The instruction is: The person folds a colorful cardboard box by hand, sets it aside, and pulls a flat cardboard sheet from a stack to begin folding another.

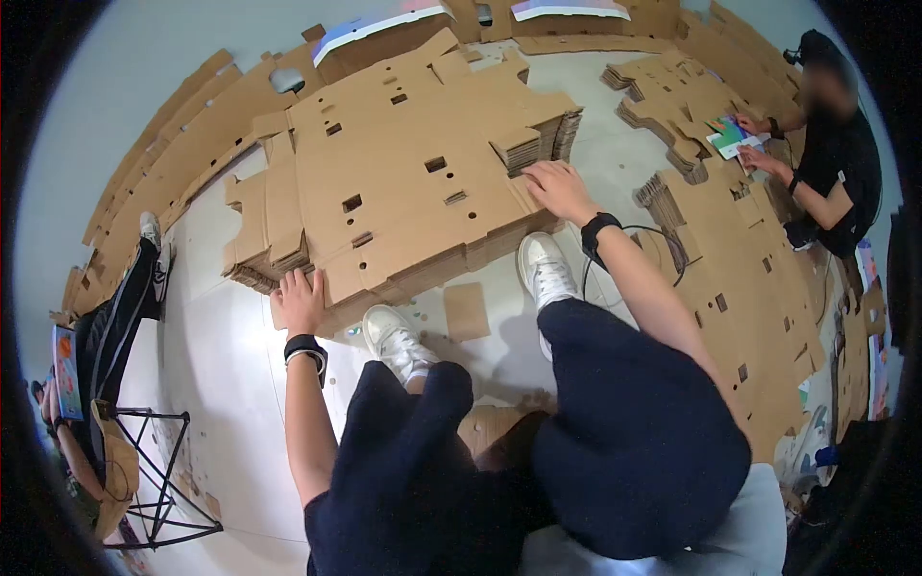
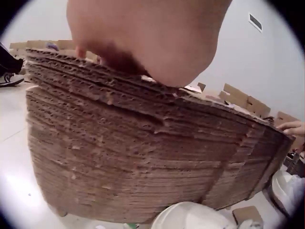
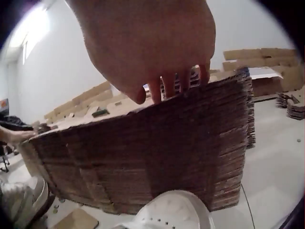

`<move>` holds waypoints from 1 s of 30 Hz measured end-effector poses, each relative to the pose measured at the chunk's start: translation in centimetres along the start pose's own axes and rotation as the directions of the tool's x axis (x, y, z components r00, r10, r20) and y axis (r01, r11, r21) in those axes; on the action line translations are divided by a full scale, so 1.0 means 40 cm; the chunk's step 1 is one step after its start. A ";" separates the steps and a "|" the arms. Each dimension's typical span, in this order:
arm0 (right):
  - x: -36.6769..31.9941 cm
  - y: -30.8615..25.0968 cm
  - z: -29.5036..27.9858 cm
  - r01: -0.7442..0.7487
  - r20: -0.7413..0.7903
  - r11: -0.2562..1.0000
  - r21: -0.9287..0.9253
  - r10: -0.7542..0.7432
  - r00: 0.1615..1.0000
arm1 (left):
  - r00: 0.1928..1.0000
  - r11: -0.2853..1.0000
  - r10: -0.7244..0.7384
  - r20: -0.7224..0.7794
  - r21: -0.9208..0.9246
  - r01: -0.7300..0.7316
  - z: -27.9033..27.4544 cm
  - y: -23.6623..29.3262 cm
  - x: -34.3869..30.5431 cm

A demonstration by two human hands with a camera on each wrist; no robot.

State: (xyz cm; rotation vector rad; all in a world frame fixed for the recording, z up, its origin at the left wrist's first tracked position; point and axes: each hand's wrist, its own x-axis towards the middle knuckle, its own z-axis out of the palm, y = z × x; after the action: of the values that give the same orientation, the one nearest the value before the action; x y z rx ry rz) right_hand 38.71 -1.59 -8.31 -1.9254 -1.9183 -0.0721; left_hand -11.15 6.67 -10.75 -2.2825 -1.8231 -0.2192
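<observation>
In front of the person lies a thick stack of die-cut cardboard sheets [image 1: 403, 182], its top sheet pierced by round and rectangular holes. The left hand [image 1: 302, 301] rests on the near left corner of the stack. At the near right edge the right hand [image 1: 561, 189] touches the top, thumb apart from the fingers. Seen from the right wrist, the fingers [image 3: 167, 87] reach down onto the top sheet. The left wrist view has the left hand [image 2: 152, 38] over the layered edge [image 2: 143, 143], its fingertips mostly hidden.
More stacked cardboard [image 1: 740, 278] lies to the right, where another person [image 1: 831, 144] handles a colourful printed sheet [image 1: 735, 137]. A black frame stand [image 1: 158, 480] and a seated person's legs [image 1: 120, 298] are at left. A small cardboard piece [image 1: 466, 312] lies between the white shoes [image 1: 392, 336].
</observation>
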 end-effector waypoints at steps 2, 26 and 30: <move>0.020 0.018 0.019 -0.006 -0.027 0.998 -0.062 0.005 1.000 | 0.993 0.989 0.098 -0.063 0.115 -0.090 0.016 -0.012 0.006; -0.062 -0.121 0.004 0.331 -0.010 0.941 -0.063 -0.333 0.943 | 0.932 0.908 0.331 -0.149 -0.218 -0.357 -0.139 0.147 -0.068; -0.040 -0.107 0.031 0.362 0.127 0.929 -0.076 -0.351 0.928 | 0.946 0.905 0.321 0.047 -0.310 -0.292 -0.122 0.085 -0.013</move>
State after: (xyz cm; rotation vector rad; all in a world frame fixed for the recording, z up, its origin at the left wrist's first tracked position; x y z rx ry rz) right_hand 34.18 -2.85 -8.85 -1.6440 -2.3631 -0.1719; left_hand -7.86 4.21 -6.42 -2.7978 -1.5241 -0.3596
